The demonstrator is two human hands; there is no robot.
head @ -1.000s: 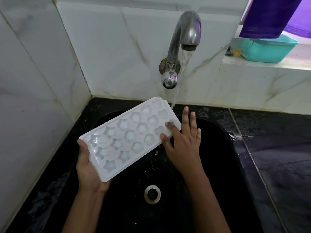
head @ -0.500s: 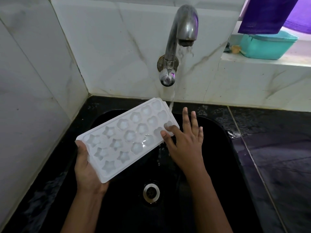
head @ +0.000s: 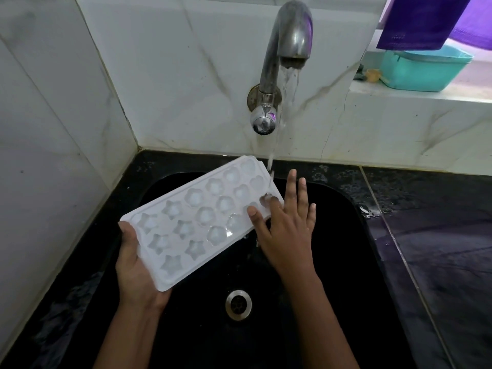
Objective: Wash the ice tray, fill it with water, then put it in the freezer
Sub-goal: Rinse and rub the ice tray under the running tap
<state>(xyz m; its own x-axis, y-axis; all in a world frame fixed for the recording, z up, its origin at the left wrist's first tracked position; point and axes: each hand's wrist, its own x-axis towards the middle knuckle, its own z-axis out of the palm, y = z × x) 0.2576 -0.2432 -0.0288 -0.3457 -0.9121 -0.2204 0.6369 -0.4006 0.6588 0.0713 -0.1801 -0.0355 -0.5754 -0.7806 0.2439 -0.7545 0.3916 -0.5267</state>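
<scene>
Ice tray (head: 202, 222) is held tilted above the left side of the black sink (head: 346, 262), with the tap (head: 287, 43) running. Left hand (head: 138, 265) grips its near end. Right hand (head: 286, 230), fingers straight, touches its far end.

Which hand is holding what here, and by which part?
The left hand grips the ice tray by its near short end, thumb on the rim. The right hand holds nothing; thumb and forefinger touch the far cells.

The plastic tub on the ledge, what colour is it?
The rectangular plastic tub is teal, seen best in the head view.
</scene>
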